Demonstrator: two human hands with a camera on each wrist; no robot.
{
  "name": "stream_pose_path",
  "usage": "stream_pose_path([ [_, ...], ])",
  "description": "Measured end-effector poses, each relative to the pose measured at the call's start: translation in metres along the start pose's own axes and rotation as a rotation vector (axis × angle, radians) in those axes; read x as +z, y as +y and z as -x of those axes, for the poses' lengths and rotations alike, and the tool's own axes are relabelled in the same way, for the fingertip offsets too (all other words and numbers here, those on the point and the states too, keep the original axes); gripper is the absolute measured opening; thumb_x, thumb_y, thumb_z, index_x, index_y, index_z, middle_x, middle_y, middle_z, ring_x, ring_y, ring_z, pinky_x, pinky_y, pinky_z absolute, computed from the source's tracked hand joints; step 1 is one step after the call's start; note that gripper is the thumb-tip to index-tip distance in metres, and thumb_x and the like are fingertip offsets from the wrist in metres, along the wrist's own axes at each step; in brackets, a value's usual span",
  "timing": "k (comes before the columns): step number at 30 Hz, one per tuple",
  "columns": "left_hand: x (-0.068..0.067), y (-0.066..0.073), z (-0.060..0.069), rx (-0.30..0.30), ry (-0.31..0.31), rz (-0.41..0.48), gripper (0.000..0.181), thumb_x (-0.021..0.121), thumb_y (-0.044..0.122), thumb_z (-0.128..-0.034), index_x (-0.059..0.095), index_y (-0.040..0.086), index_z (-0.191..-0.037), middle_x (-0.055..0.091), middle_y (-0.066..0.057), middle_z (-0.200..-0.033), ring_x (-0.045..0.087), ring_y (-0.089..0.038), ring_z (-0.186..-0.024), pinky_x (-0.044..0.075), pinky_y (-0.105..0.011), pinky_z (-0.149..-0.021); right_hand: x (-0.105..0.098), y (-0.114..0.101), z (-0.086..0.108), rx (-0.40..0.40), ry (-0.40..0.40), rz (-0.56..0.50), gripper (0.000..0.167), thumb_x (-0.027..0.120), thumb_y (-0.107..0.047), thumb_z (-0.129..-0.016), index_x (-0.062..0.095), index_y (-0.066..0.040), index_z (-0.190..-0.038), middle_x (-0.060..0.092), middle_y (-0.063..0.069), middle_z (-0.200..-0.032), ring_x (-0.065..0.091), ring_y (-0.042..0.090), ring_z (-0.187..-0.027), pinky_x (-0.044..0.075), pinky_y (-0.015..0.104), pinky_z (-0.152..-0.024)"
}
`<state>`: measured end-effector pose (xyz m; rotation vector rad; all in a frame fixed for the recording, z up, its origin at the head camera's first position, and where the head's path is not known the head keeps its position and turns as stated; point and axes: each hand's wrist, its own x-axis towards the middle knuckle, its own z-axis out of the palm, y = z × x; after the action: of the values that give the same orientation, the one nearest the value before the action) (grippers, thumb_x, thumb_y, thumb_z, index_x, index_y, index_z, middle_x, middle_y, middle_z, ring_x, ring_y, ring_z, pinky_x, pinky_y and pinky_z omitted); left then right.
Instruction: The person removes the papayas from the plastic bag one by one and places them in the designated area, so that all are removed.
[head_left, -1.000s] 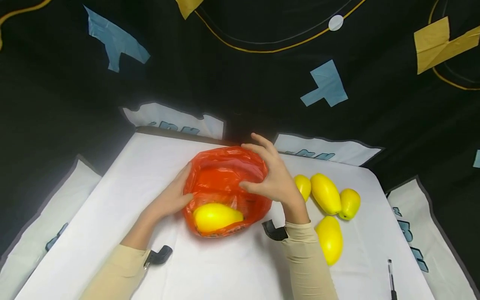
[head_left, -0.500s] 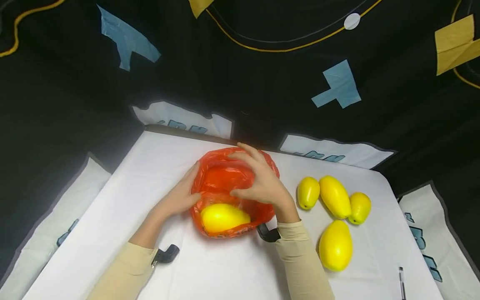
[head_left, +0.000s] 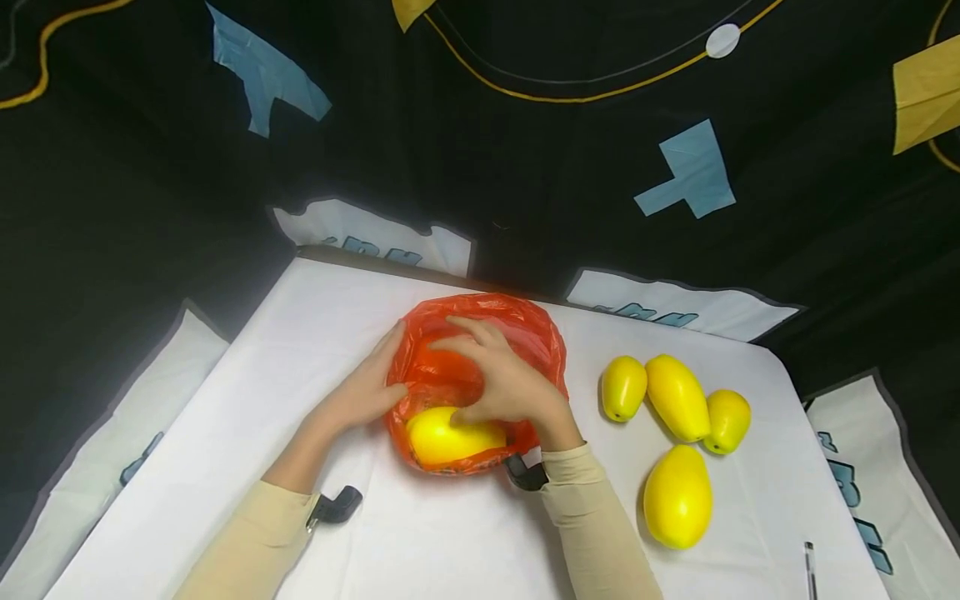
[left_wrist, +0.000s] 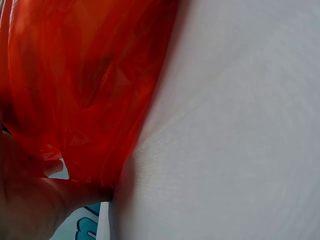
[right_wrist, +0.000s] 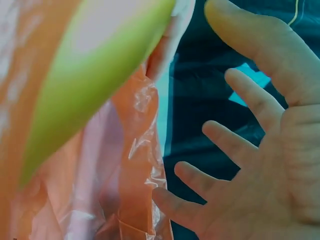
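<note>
A red plastic bag (head_left: 521, 321) stands with its mouth spread wide on the white table. One yellow mango (head_left: 442, 437) lies inside, at the near side. My left hand (head_left: 367, 387) holds the bag's left rim, thumb over the edge and fingers along the outside; the left wrist view shows the thumb (left_wrist: 82, 194) against the red plastic. Over the bag's mouth is my right hand (head_left: 506, 379), fingers spread and holding nothing, its thumb near the mango. In the right wrist view the fingers (right_wrist: 245, 150) are apart from the mango (right_wrist: 95, 85).
Right of the bag lie several more yellow mangoes: three in a group (head_left: 677, 398) and one closer to me (head_left: 678, 497). A pen (head_left: 811, 571) lies near the right edge. The white table (head_left: 435, 542) backs onto a black cloth (head_left: 510, 183) with taped patches.
My right hand has moved left and nearer, from the bag's right rim to over the mango inside. The left hand keeps its place on the rim. The head view has shifted slightly.
</note>
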<state>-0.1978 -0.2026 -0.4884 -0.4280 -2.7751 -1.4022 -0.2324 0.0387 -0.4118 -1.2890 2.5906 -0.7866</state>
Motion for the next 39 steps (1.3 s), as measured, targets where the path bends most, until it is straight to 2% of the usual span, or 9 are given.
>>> stream_pose_path([
  [5,0.0,0.002,0.0,0.004,0.001,0.009,0.102,0.064,0.006,-0.0786,0.001,0.017,-0.158,0.005,-0.002,-0.163,0.01,-0.022,-0.148,0.019,-0.05,-0.116,0.004,-0.001,0.0,0.003,-0.08,0.03,0.087,0.09,-0.024,-0.064,0.049,-0.041,-0.139,0.022,-0.014,-0.156,0.016,0.019,-0.142,0.053,0.038,-0.09],
  [13,-0.001,0.004,0.001,-0.026,-0.009,0.003,0.099,0.063,0.008,-0.0806,0.001,0.014,-0.158,0.004,-0.004,-0.163,0.009,-0.024,-0.148,0.017,-0.05,-0.117,0.008,-0.006,0.003,0.02,-0.234,0.063,0.092,0.09,-0.028,-0.062,0.044,-0.048,-0.139,0.022,-0.009,-0.157,0.012,0.022,-0.144,0.052,0.041,-0.09],
  [18,0.0,0.005,0.0,-0.019,-0.009,-0.003,0.099,0.063,0.011,-0.0816,0.0,0.014,-0.158,0.004,-0.005,-0.163,0.01,-0.024,-0.148,0.017,-0.05,-0.116,0.01,-0.008,0.005,0.041,-0.274,0.063,0.095,0.089,-0.026,-0.061,0.042,-0.051,-0.139,0.019,-0.012,-0.158,0.013,0.024,-0.143,0.052,0.043,-0.09],
  [21,0.0,0.005,-0.001,-0.013,-0.006,0.001,0.099,0.064,0.011,-0.0816,0.001,0.016,-0.158,0.005,-0.003,-0.163,0.01,-0.023,-0.148,0.018,-0.05,-0.116,0.009,-0.008,0.004,0.042,-0.276,0.093,0.095,0.089,-0.027,-0.062,0.041,-0.049,-0.141,0.022,-0.01,-0.157,0.014,0.024,-0.142,0.051,0.043,-0.092],
  [27,-0.001,0.004,0.0,0.012,-0.002,0.004,0.1,0.064,0.008,-0.0801,0.001,0.012,-0.158,0.005,-0.006,-0.163,0.008,-0.023,-0.148,0.016,-0.05,-0.117,0.007,-0.01,-0.002,0.068,-0.221,0.205,0.092,0.09,-0.029,-0.061,0.045,-0.042,-0.14,0.029,-0.004,-0.154,0.019,0.025,-0.14,0.052,0.044,-0.09],
  [33,-0.002,0.002,0.001,0.03,-0.009,-0.025,0.097,0.062,0.009,-0.0806,0.002,0.006,-0.157,0.004,-0.013,-0.162,0.007,-0.026,-0.148,0.013,-0.049,-0.118,0.008,-0.01,-0.011,0.09,-0.169,0.26,0.086,0.089,-0.03,-0.063,0.049,-0.035,-0.138,0.032,-0.001,-0.152,0.024,0.029,-0.138,0.046,0.049,-0.098],
  [39,-0.002,0.001,0.001,0.031,-0.012,-0.046,0.096,0.06,0.011,-0.0807,0.001,0.005,-0.156,0.003,-0.014,-0.162,0.006,-0.027,-0.148,0.012,-0.047,-0.118,0.004,0.003,-0.022,0.155,-0.102,0.267,0.082,0.088,-0.031,-0.067,0.049,-0.031,-0.139,0.037,-0.003,-0.148,0.029,0.03,-0.136,0.044,0.05,-0.101],
])
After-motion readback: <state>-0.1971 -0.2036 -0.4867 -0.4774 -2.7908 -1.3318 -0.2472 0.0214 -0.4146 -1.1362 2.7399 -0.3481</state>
